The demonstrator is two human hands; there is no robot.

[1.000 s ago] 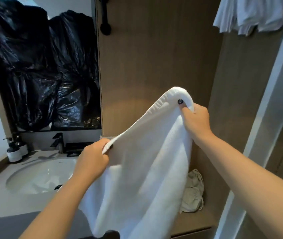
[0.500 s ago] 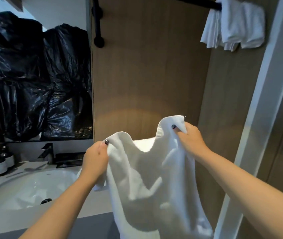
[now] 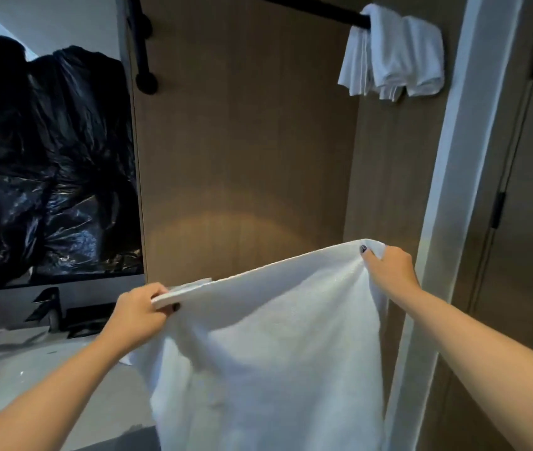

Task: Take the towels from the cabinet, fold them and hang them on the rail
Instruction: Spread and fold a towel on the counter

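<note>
We find no legible text, label, brand, number or sign on any surface in this view.

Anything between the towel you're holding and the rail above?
Nothing visible blocks the way. The towel, stretched between left hand and right hand, sits below the black rail; hung towels occupy its right end, and the rest is bare.

towel (image 3: 274,353) bottom cut off, rail (image 3: 307,8) end under hung towels (image 3: 395,56)
</note>
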